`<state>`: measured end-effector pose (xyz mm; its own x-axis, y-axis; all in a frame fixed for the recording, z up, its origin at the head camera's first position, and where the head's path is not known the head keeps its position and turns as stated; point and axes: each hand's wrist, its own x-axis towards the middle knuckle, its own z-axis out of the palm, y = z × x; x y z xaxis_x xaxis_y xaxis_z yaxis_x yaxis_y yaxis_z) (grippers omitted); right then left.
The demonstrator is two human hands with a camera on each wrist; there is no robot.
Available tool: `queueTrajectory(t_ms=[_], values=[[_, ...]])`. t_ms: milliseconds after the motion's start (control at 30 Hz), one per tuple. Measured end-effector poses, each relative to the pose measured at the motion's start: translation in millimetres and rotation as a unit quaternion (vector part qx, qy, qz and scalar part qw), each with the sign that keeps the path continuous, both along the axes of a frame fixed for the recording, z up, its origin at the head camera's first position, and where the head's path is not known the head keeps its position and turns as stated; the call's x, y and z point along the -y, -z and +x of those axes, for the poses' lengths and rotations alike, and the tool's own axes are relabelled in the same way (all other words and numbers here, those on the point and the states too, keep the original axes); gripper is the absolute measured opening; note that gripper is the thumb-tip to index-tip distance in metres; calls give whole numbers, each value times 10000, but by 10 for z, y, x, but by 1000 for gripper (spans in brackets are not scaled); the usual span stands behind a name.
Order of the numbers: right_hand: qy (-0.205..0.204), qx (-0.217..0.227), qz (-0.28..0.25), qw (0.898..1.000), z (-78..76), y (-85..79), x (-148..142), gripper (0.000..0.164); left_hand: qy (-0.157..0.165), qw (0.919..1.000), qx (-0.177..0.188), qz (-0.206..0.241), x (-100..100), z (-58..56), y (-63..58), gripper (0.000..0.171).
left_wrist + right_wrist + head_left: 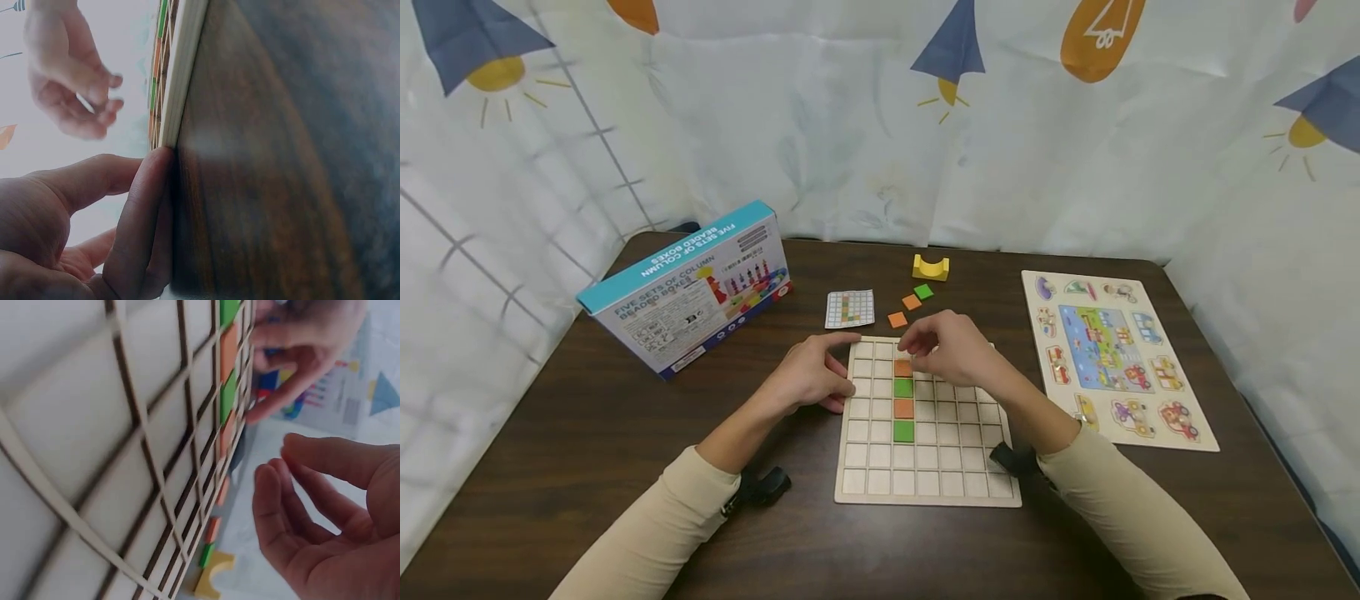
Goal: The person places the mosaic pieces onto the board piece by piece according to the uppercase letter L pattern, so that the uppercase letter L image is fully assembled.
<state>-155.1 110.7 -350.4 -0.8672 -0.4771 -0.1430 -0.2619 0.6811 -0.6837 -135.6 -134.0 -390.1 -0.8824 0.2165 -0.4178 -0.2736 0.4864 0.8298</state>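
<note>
A square wooden grid board (928,483) lies on the table, with an orange tile (903,367), a green tile (903,388), another orange tile (903,408) and another green tile (904,431) in one column. My left hand (808,372) rests at the board's left edge, and in the left wrist view a fingertip (159,164) touches its side. Above the upper part of the board hovers my right hand (951,346). Its fingers are loosely bent, and the right wrist view shows nothing held between thumb (331,456) and fingers.
Behind the board lie two loose orange tiles (898,320), a loose green tile (923,292), a yellow curved block (931,267) and a small grid pattern card (850,309). A toy box (700,292) stands at the left; a picture puzzle board (1105,350) lies at the right.
</note>
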Motion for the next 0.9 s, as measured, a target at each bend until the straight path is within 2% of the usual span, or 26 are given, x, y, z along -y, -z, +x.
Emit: queueTrajectory(t_ms=[167, 333, 633, 900], values=[[171, 67, -272, 9995, -272, 54, 36, 22, -49, 10000, 22, -16, 14, 12, 14, 82], [219, 133, -356, 9990, -452, 94, 85, 23, -39, 10000, 33, 8, 21, 36, 23, 82], [315, 303, -459, 9980, -604, 193, 137, 29, -23, 10000, 34, 14, 25, 28, 21, 82], [364, 115, -229, 9990, -674, 299, 143, 29, 2, 10000, 42, 17, 19, 26, 16, 82]])
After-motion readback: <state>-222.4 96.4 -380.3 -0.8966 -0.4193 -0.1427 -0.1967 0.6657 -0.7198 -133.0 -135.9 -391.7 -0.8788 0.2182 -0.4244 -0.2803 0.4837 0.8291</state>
